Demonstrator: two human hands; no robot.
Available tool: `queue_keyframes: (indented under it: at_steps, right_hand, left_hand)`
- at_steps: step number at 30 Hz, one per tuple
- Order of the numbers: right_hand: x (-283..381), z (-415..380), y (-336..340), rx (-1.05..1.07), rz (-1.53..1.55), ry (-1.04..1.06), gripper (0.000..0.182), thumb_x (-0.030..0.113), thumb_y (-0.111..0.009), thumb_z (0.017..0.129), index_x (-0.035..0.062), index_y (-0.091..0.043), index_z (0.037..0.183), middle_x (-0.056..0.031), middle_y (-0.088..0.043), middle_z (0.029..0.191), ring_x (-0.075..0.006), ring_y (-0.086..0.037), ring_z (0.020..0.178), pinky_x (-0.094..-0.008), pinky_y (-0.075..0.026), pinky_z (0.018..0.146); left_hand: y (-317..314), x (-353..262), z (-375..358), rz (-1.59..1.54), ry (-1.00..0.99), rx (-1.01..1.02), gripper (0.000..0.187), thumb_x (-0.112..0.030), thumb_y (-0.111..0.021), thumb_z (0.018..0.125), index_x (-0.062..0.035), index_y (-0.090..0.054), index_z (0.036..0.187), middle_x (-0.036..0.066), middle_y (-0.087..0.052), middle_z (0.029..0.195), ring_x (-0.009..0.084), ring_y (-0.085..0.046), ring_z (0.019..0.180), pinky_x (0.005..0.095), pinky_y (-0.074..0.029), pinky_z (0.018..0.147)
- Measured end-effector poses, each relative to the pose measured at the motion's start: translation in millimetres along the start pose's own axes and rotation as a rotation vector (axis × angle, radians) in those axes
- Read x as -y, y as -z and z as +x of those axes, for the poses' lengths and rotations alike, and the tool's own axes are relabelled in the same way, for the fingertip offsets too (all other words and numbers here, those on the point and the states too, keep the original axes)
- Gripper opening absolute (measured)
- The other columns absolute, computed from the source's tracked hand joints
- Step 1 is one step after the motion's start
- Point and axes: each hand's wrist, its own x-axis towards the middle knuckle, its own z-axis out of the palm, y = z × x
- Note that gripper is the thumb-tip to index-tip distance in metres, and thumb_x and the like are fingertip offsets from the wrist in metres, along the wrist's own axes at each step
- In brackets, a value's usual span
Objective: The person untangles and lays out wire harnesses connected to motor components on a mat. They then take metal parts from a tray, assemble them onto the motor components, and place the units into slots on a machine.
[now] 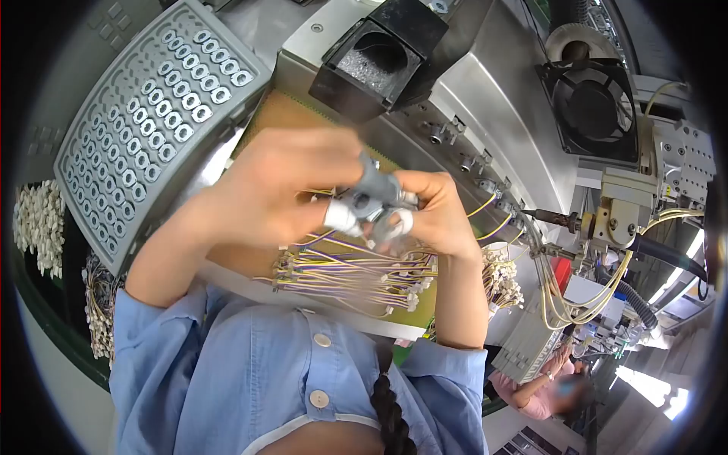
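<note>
My left hand (292, 189) and my right hand (438, 216) meet above the bench, both with bent fingers closed in a pinch. Grey and white covers wrap some fingertips. Between the fingertips shows a small grey ring-shaped part (365, 203), similar to those in the tray; motion smears it. Which fingers grip it is hard to see, and whatever my right fingertips pinch is blurred. Under the hands, a bundle of thin yellow, white and purple wires (345, 273) with small white connectors lies across the tan work surface (246, 262).
At left stands a grey tray (250, 57) of several metal ring parts, beside piled white connectors (39, 227). A black open box (371, 68) sits on the metal machine (493, 83). A fan (591, 110) and soldering-iron-like tool (557, 218) are at right. Another person (542, 390) sits beyond.
</note>
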Motion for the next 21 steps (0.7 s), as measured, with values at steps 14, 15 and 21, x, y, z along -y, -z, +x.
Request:
queue_keyframes:
  at_steps: [14,15,21]
  right_hand:
    - [22.4,-34.3,-36.1,-0.569,-0.198,0.219,0.018,0.007,-0.061,0.079,-0.0024,-0.055,0.093,-0.0063,-0.060,0.070,-0.0084,-0.056,0.058,-0.0197,-0.044,0.049]
    - [23.5,-34.8,-36.8,-0.579,-0.031,0.159,0.017,0.004,-0.065,0.077,-0.0009,-0.057,0.090,-0.0032,-0.060,0.071,-0.0063,-0.055,0.059,-0.0195,-0.045,0.053]
    - [-17.8,-13.5,-50.4,-0.689,0.347,0.169,0.040,0.035,-0.045,0.087,-0.0022,-0.054,0.099,-0.0066,-0.057,0.068,-0.0121,-0.049,0.046,-0.0284,-0.048,0.046]
  left_hand:
    - [-19.6,41.0,-37.3,0.754,-0.222,0.468,0.015,-0.017,-0.056,0.069,-0.0114,-0.058,0.082,0.001,-0.056,0.081,0.0180,-0.049,0.086,0.0317,-0.038,0.076]
    - [-5.2,43.0,-38.4,0.843,-0.189,0.377,0.015,-0.016,-0.056,0.067,-0.0122,-0.057,0.081,0.001,-0.055,0.081,0.0194,-0.048,0.087,0.0334,-0.038,0.075]
    - [-1.1,28.2,-72.4,0.682,-0.082,0.274,0.017,-0.016,-0.058,0.062,-0.0100,-0.059,0.079,0.006,-0.055,0.105,0.0265,-0.047,0.098,0.0381,-0.036,0.082]
